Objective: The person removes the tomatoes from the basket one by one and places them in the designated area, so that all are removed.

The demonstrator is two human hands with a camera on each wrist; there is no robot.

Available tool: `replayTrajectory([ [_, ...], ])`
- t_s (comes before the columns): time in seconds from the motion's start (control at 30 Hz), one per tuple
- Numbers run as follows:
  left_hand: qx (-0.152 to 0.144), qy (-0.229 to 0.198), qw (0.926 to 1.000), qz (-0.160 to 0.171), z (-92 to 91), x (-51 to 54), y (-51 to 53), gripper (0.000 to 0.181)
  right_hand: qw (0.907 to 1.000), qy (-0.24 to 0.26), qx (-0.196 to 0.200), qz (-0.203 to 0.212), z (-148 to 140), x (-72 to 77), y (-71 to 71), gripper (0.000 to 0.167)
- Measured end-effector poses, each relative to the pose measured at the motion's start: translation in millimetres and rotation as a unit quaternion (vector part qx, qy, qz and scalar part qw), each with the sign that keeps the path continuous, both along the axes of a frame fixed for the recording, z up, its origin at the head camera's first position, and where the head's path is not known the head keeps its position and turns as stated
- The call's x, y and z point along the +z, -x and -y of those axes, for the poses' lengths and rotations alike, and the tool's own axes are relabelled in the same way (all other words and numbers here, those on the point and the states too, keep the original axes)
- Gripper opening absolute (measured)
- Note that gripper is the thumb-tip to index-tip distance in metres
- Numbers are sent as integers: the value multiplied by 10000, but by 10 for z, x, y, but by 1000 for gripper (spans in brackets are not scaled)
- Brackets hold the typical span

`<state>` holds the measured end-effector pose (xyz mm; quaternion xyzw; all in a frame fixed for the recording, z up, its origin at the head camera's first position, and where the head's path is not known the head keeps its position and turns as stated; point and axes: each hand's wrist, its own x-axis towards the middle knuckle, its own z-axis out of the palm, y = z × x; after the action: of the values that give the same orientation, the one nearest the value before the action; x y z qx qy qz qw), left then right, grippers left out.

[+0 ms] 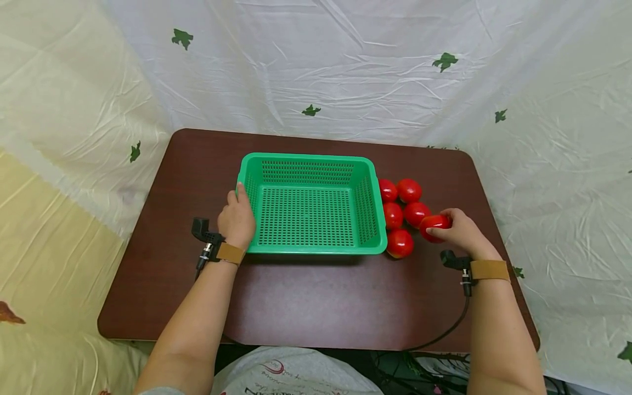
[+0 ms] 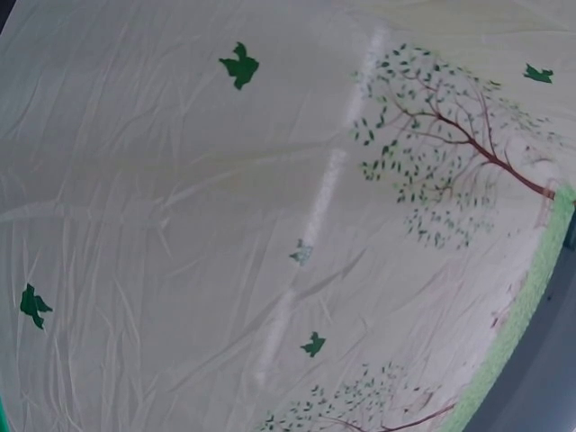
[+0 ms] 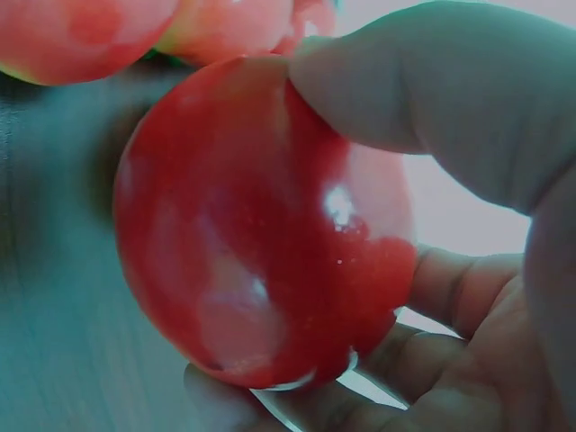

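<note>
A red tomato (image 1: 434,227) is held in my right hand (image 1: 461,233), between the thumb and the fingers. The right wrist view shows this tomato (image 3: 261,225) up close, with the thumb on one side and fingers curled round the other. At its left, a green plastic basket (image 1: 316,249) with slotted walls stands on the table, and no things lie inside. My left hand (image 1: 237,220) grips the basket's left rim; the left wrist view misses that hand. Several more red tomatoes (image 1: 409,190) cluster against the basket's right side.
Everything stands on a dark brown table (image 1: 306,307) with rounded corners. Pale cloth (image 1: 316,66) with green leaf shapes hangs behind and beside it. A black cable (image 1: 451,329) runs from the right wrist camera over the front edge.
</note>
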<state>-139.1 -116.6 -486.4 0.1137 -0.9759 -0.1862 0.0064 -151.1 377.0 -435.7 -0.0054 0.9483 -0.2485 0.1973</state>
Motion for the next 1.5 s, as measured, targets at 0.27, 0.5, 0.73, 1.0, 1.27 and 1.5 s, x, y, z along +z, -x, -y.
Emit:
replayTrajectory([
  [0.27,-9,-51,10000,24,-1,-3,4,70,9998,34,-42,202,-8,-204,65,73],
  [0.5,-45,-35,10000,1,4,-28,19,68,9992,9,-54,408,8,-328,109,76],
  [0.73,-66,-4,10000,-27,11,-40,22,68,9984,31,-95,552,26,-390,105,76],
  [1.0,-49,7,10000,-22,1,-29,11,67,9975,55,-143,683,8,-469,106,78],
  [1.27,-7,-8,10000,17,4,-19,15,68,9977,185,-90,652,-4,-471,101,74],
  [1.5,-14,18,10000,27,11,-19,19,68,9970,297,-110,705,12,-463,88,71],
])
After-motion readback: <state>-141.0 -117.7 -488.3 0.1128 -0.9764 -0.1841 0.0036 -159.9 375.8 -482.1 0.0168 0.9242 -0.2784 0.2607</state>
